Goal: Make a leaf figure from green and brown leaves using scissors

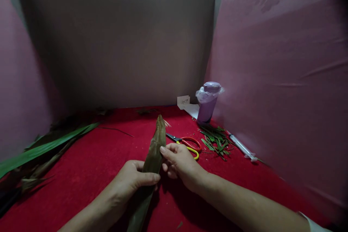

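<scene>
Left hand (132, 177) grips leaf (155, 148); right hand (182, 164) pinches it (slightly higher)

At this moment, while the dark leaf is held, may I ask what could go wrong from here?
The dark leaf might split if the left grip and the right grip pull against each other. The scissors lie just beyond the right grip, so a forward reach could knock them. The purple cup stands by loose leaf clippings and might tip if bumped.
</scene>
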### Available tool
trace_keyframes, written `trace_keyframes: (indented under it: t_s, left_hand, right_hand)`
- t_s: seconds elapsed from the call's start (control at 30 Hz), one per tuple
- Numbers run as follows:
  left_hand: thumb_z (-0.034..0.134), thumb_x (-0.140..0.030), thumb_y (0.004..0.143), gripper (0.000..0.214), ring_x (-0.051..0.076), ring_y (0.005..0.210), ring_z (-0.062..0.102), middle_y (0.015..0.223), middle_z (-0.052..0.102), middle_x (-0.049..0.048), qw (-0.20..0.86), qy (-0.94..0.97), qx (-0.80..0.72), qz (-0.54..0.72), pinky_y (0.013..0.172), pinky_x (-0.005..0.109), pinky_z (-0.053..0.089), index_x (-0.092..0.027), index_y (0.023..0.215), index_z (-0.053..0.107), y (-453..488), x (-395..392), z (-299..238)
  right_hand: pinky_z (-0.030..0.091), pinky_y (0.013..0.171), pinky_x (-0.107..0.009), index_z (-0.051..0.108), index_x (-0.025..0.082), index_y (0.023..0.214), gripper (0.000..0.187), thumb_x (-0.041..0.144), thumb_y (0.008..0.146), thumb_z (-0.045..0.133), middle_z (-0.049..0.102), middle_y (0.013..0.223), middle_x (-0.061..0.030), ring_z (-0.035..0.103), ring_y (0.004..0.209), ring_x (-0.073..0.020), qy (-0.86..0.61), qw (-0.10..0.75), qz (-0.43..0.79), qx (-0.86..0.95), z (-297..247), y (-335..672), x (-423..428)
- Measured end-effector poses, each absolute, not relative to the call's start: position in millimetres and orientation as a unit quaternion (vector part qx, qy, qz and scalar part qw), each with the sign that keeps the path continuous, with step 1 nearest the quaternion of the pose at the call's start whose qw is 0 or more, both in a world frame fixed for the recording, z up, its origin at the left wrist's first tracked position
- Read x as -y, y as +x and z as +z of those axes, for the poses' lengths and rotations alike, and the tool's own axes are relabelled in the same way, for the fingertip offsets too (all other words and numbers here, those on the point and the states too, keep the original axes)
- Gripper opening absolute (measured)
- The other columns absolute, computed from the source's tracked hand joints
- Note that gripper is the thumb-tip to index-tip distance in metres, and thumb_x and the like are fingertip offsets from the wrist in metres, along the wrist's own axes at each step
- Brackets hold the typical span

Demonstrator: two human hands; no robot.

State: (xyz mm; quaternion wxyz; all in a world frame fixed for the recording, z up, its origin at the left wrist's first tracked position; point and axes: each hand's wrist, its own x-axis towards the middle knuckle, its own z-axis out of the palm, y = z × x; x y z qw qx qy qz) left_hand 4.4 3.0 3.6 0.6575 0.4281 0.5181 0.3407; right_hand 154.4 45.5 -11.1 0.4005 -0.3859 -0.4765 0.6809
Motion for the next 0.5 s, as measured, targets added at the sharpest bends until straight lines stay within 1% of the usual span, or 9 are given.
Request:
trace_keyframes:
  t_s: [0.07, 0.17, 0.3, 0.4, 0.5]
  left_hand:
    - [0.072, -0.023, 0.055, 0.015, 0.01, 0.039, 0.047, 0.046, 0.058, 0.0003, 0.654, 0.431, -0.524, 0.335, 0.043, 0.024, 0.034, -0.012, 0.064, 0.067, 4.8, -2.8, 3.4]
    - [0.072, -0.025, 0.053, 0.016, 0.011, 0.037, 0.047, 0.042, 0.057, 0.0014, 0.639, 0.44, -0.55, 0.31, 0.043, 0.024, 0.034, -0.012, 0.051, 0.063, 4.8, -3.9, 3.2]
    - [0.072, -0.024, 0.051, 0.015, 0.011, 0.038, 0.047, 0.043, 0.06, 0.0026, 0.635, 0.442, -0.561, 0.295, 0.044, 0.024, 0.033, -0.012, 0.048, 0.063, 4.4, -5.8, 2.7]
    - [0.072, -0.024, 0.051, 0.014, 0.011, 0.038, 0.047, 0.043, 0.06, 0.0024, 0.638, 0.436, -0.56, 0.297, 0.043, 0.024, 0.032, -0.013, 0.049, 0.062, 4.5, -5.5, 2.4]
    - [0.07, -0.024, 0.052, 0.015, 0.011, 0.037, 0.046, 0.041, 0.058, 0.0017, 0.636, 0.443, -0.56, 0.292, 0.042, 0.024, 0.031, -0.013, 0.047, 0.061, 4.9, -4.4, 3.1]
  right_hand:
    - [0.021, 0.029, -0.015, 0.05, 0.015, 0.067, 0.025, 0.035, 0.08, 0.053, 0.05, 0.042, 0.0042, 0.034, 0.029, -0.0038, -0.409, 0.403, 0.666, 0.476, -10.7, 155.6, -47.4]
    - [0.017, 0.027, -0.014, 0.052, 0.013, 0.063, 0.025, 0.029, 0.082, 0.05, 0.053, 0.045, 0.0021, 0.036, 0.028, -0.0033, -0.428, 0.402, 0.659, 0.47, -9.2, 157.0, -50.4]
    - [0.014, 0.027, -0.015, 0.054, 0.012, 0.06, 0.025, 0.022, 0.082, 0.048, 0.053, 0.043, 0.0014, 0.034, 0.026, -0.0027, -0.438, 0.393, 0.66, 0.466, -6.9, 157.5, -52.0]
    - [0.014, 0.027, -0.015, 0.054, 0.012, 0.06, 0.024, 0.024, 0.081, 0.051, 0.057, 0.049, -0.0001, 0.041, 0.03, -0.0036, -0.435, 0.395, 0.663, 0.465, -5.6, 158.0, -51.7]
    - [0.013, 0.027, -0.015, 0.056, 0.012, 0.061, 0.023, 0.025, 0.079, 0.055, 0.057, 0.048, 0.0004, 0.04, 0.029, -0.0031, -0.429, 0.389, 0.669, 0.465, -5.1, 158.9, -51.7]
